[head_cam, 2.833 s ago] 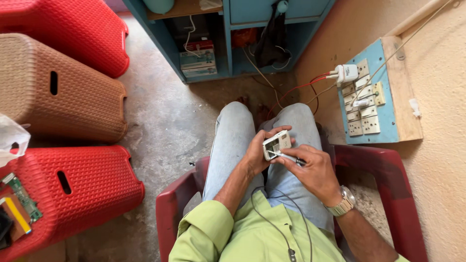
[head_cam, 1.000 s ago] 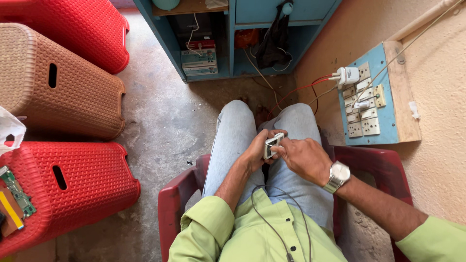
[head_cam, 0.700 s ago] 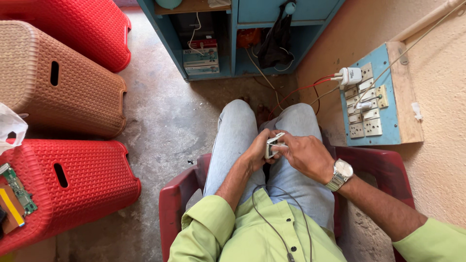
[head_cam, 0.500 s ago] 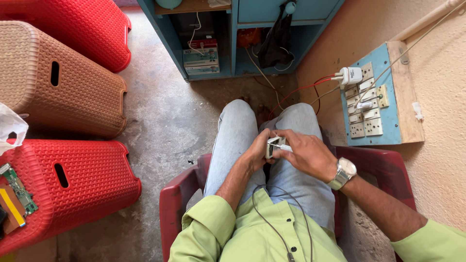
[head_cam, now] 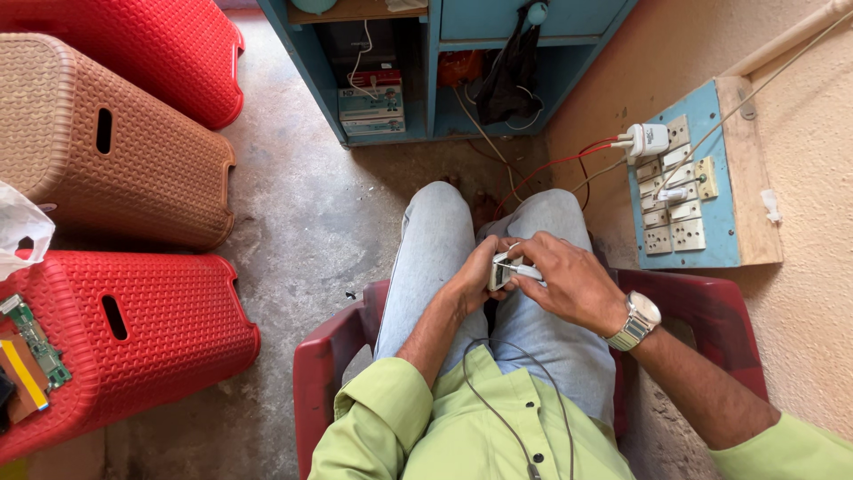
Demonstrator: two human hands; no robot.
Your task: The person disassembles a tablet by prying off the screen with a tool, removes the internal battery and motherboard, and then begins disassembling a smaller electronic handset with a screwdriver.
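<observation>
Small white device [head_cam: 500, 269]: held over the lap between the knees, a little above the thighs; a compact, boxy piece, seemingly hard plastic, with a thin pale strip standing out toward the right. What it is exactly is hard to say at this size; possibly a small charger or adapter body.
Left hand [head_cam: 475, 280]: cupped around the device from the left, fingers curled and closed on its body.
Right hand [head_cam: 569, 283]: fingers drawn together at the device's right edge, pinching at the thin strip; the fingertips themselves are partly hidden.
Handling: probably light and rigid, smooth enough to slip, so the firm body is the place to hold; the thin projecting part looks the likeliest to bend or snap and wants only a gentle pinch.
Wristwatch [head_cam: 636, 321]: metal band, pale round face, on the right wrist.
Chair [head_cam: 313, 373]: glossy red moulded plastic, smooth arms.
Clothing: pale denim trousers, soft light-green shirt with a thin dark cable [head_cam: 498, 409] down the front.
Stools: 2 red [head_cam: 169, 320] and 1 brown [head_cam: 115, 151], plastic with a woven-look pattern and slotted handholds.
Switchboard [head_cam: 689, 187]: blue wooden panel on a rough plastered wall, cream sockets, 1 white plug [head_cam: 647, 140] fitted.
Floor [head_cam: 302, 204]: bare grey concrete, stained.
</observation>
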